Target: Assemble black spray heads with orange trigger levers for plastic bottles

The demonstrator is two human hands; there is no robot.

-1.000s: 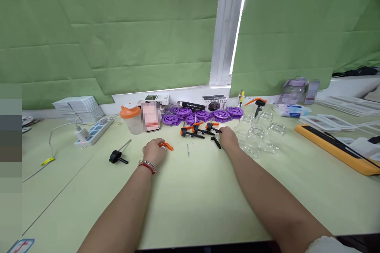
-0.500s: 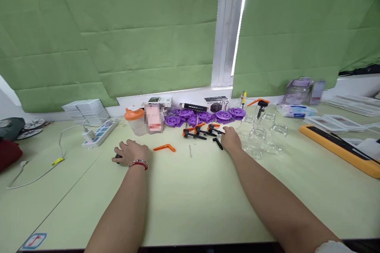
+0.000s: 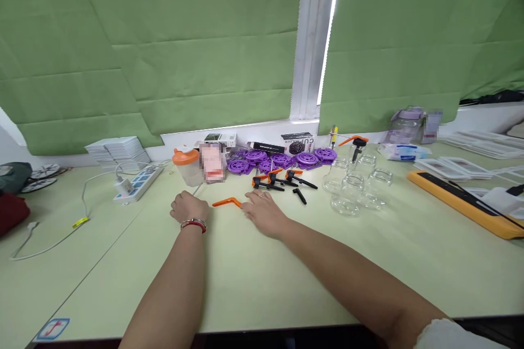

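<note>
My left hand (image 3: 189,208), with bangles at the wrist, is on the left with its fingers curled in. What it holds is hidden; a thin pale stick shows just beyond its knuckles. My right hand (image 3: 265,214) reaches left, low over the table, fingers stretched out. Its fingertips are at the right end of a bent orange lever (image 3: 226,202), and I cannot tell whether they touch it. Behind this hand lie several black clamp-like pieces with orange levers (image 3: 301,179). A loose black handle (image 3: 300,196) lies to their right.
Purple wheel-shaped parts (image 3: 282,160) line the back. Glass jars (image 3: 347,196) stand at the right, before a black-and-orange piece (image 3: 358,144). An orange-lidded shaker (image 3: 187,166) and a power strip (image 3: 141,184) are at the left. A yellow-orange device (image 3: 458,202) lies far right.
My right hand has moved left from the black clamp pieces to the orange lever. My left hand has shifted slightly right and curled. The black object under it and the small metal rod no longer show.
</note>
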